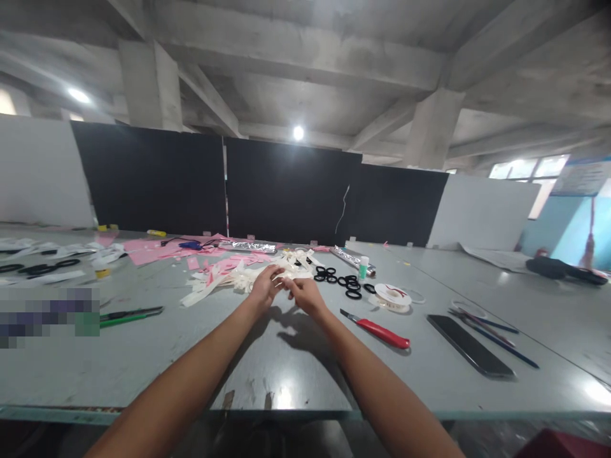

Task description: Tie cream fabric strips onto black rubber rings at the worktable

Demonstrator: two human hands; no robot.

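Green cutters lie at nine o'clock of the left hand, which meets the right hand mid-table, both pinching a white strip. Bare table runs to the near edge at six o'clock; a red knife and phone lie at four o'clock.

My two forearms are bare to the elbow, no sleeves, and my hands carry no gloves, rings or watch.

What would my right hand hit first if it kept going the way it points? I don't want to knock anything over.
Probably the white ribbon pile just beyond the right hand, whose fingers point up-left toward the left hand; depth is unclear.
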